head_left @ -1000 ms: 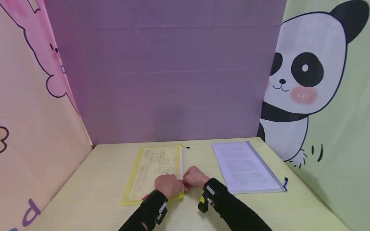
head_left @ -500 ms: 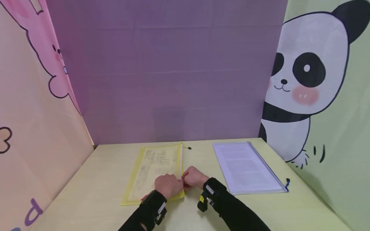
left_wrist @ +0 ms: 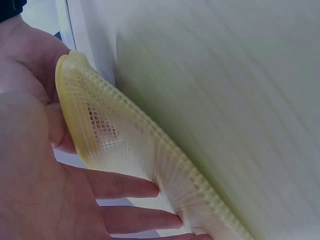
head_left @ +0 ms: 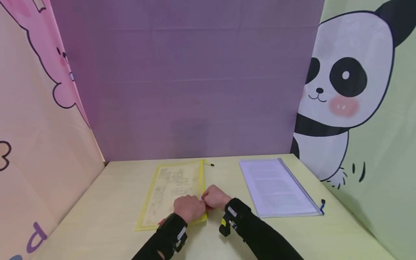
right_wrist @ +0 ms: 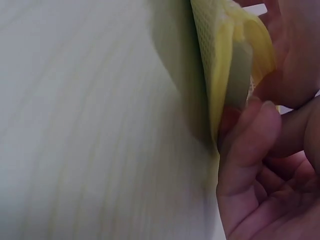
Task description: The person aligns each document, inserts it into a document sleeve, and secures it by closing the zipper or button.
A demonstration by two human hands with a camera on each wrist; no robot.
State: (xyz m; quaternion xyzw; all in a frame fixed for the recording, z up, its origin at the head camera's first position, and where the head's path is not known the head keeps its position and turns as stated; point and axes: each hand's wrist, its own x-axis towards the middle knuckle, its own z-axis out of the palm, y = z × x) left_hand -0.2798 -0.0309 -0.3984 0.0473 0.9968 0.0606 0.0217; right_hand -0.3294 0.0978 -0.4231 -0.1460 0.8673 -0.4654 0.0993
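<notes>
A yellow mesh zip pouch (head_left: 149, 202) lies on the table with a sheet of line drawings (head_left: 162, 191) showing through it. My left hand (head_left: 189, 208) grips its right edge near the front corner; in the left wrist view several fingers (left_wrist: 127, 185) lie against the mesh, the thumb hidden. Close beside it, my right hand (head_left: 216, 197) pinches the same edge. In the right wrist view the yellow rim (right_wrist: 220, 75) gapes around a pale sheet edge (right_wrist: 240, 75), with the right hand's fingertips at the rim. A zip pull is not plainly visible under the fingers.
A clear folder (head_left: 279, 187) with printed sheets lies at the right, a blue cord pull (head_left: 323, 206) at its front corner. A dark-tipped cord (head_left: 212, 165) sticks out of the yellow pouch's far corner. Purple cloth (head_left: 201, 79) stands behind the table (head_left: 107, 202).
My right hand has shifted slightly left and away from me along the pouch's edge. The white strip along that edge has given way to yellow. My left hand stays put.
</notes>
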